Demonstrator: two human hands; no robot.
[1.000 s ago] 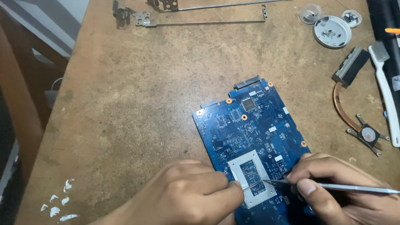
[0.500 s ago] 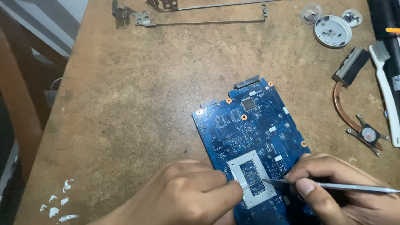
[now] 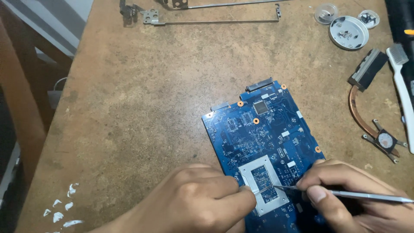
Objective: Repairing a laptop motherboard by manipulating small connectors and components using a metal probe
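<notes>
A blue circuit board lies flat on the brown table, with a silver metal frame around a chip area near its lower end. My left hand rests fingers curled on the board's lower left, its fingertips pressing the frame's left edge. My right hand pinches a thin metal pick like a pen. The pick's tip touches the inside of the frame. The board's bottom edge is hidden under both hands.
A copper heat pipe with a bracket lies right of the board. A white brush sits at the right edge. Round white dishes with small parts stand at the back right. Metal hinge rails lie along the back. White smears mark the front left.
The pick's tip has shifted slightly within the frame. Both hands stay in about the same place on the board.
</notes>
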